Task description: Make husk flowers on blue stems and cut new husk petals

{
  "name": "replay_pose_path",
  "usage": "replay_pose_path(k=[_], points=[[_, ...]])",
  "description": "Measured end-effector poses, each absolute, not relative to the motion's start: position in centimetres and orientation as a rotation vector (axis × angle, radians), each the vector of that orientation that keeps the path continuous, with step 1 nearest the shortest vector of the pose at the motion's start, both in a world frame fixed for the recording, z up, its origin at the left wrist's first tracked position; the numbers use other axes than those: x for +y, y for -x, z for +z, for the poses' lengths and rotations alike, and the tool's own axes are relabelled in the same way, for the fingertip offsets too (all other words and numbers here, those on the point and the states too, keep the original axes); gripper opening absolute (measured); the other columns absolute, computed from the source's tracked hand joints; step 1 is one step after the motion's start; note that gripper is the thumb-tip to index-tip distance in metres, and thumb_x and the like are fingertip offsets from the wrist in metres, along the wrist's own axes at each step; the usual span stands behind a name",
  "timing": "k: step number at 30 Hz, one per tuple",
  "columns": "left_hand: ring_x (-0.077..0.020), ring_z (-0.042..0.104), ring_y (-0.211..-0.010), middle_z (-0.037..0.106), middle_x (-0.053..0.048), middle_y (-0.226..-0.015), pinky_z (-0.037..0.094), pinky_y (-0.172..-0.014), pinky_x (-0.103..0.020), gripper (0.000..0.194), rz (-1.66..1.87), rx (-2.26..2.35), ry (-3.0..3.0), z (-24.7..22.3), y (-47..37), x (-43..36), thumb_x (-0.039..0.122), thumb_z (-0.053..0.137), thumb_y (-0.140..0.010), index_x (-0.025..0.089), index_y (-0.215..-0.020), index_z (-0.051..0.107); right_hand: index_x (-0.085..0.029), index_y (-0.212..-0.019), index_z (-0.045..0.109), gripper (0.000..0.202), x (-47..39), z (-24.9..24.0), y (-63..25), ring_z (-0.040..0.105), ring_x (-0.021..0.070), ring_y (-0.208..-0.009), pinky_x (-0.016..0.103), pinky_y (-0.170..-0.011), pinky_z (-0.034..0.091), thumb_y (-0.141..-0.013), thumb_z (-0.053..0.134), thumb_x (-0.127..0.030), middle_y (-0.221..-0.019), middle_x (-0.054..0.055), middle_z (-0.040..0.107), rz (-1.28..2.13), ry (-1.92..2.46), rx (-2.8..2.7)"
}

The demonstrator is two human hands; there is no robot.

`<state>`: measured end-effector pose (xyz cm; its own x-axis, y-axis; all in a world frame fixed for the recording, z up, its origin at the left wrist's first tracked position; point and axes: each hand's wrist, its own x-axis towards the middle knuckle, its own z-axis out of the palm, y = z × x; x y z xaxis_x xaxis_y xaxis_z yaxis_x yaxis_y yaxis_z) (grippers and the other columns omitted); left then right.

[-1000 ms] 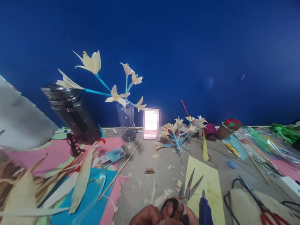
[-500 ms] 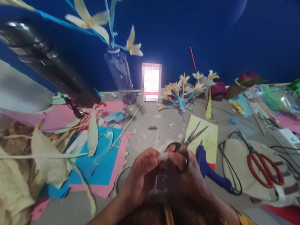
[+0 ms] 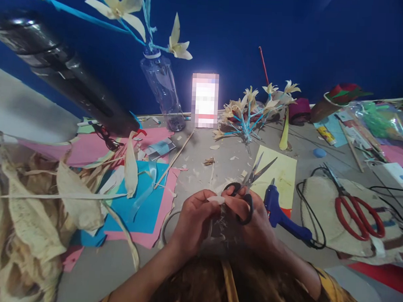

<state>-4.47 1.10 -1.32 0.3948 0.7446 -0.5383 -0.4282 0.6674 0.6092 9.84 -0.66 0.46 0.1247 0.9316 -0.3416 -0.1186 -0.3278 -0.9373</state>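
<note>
A small pale petal-like piece (image 3: 216, 199) is pinched between the fingertips of my left hand (image 3: 193, 217) and my right hand (image 3: 255, 215). Black-handled scissors (image 3: 247, 188) hang on the fingers of my right hand, their blades apart and pointing away from me over a pale yellow sheet (image 3: 286, 168). Just right of that hand lies a blue glue gun (image 3: 282, 217). Small pale scraps (image 3: 209, 161) are scattered on the table beyond my hands.
Dried husks (image 3: 35, 206) and blue paper (image 3: 142, 210) lie left. A bottle (image 3: 164, 91) holds husk flowers behind; more flowers (image 3: 248, 110) lie beside a bright phone (image 3: 204, 100). Red-handled scissors (image 3: 359, 215) rest on a cloth (image 3: 315, 209) at right.
The view has tilted down slightly, so the things behind sit higher in the picture. The pale piece has turned a little between my fingertips; both hands still hold it, and the scissors remain in the right.
</note>
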Motion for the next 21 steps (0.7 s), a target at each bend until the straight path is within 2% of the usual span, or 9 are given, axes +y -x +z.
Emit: replay_pose_path(k=[7, 13, 18, 21], points=[[-0.0125, 0.05, -0.065, 0.06, -0.004, -0.069, 0.037, -0.064, -0.025, 0.015, 0.742, 0.844, -0.408, -1.15, 4.79, 1.19, 0.025, 0.073, -0.074, 0.013, -0.072, 0.065, -0.019, -0.083, 0.059, 0.022, -0.83, 0.31, -10.01, 0.047, 0.0122, -0.056, 0.023, -0.052, 0.04, -0.077, 0.07, -0.037, -0.062, -0.005, 0.053, 1.454, 1.45, -0.858], [-0.0157, 0.054, -0.07, 0.064, -0.005, -0.078, 0.04, -0.067, -0.028, 0.029, 0.794, 0.718, -0.36, -0.95, 5.07, 1.1, 0.042, 0.075, -0.073, 0.016, -0.081, 0.065, -0.018, -0.081, 0.059, 0.023, -0.65, 0.54, -9.55, 0.042, 0.0104, -0.053, 0.022, -0.049, 0.036, -0.072, 0.073, -0.035, -0.058, -0.006, 0.05, 1.456, 1.45, -0.775], [-0.0108, 0.05, -0.061, 0.055, 0.001, -0.063, 0.038, -0.062, -0.024, 0.023, 0.804, 0.843, -0.447, -1.33, 4.8, 1.08, 0.027, 0.078, -0.075, 0.015, -0.067, 0.06, -0.018, -0.081, 0.059, 0.028, -0.81, 0.91, -9.46, 0.043, 0.0108, -0.054, 0.022, -0.049, 0.036, -0.069, 0.074, -0.038, -0.06, -0.005, 0.052, 1.536, 1.427, -0.699], [-0.0115, 0.051, -0.06, 0.058, 0.0, -0.063, 0.04, -0.062, -0.026, 0.021, 0.83, 0.807, -0.441, -1.6, 4.67, 1.21, 0.027, 0.077, -0.074, 0.015, -0.067, 0.062, -0.018, -0.082, 0.06, 0.025, -0.87, 1.15, -9.73, 0.045, 0.0115, -0.056, 0.023, -0.05, 0.038, -0.071, 0.071, -0.038, -0.062, -0.004, 0.054, 1.538, 1.428, -0.713]])
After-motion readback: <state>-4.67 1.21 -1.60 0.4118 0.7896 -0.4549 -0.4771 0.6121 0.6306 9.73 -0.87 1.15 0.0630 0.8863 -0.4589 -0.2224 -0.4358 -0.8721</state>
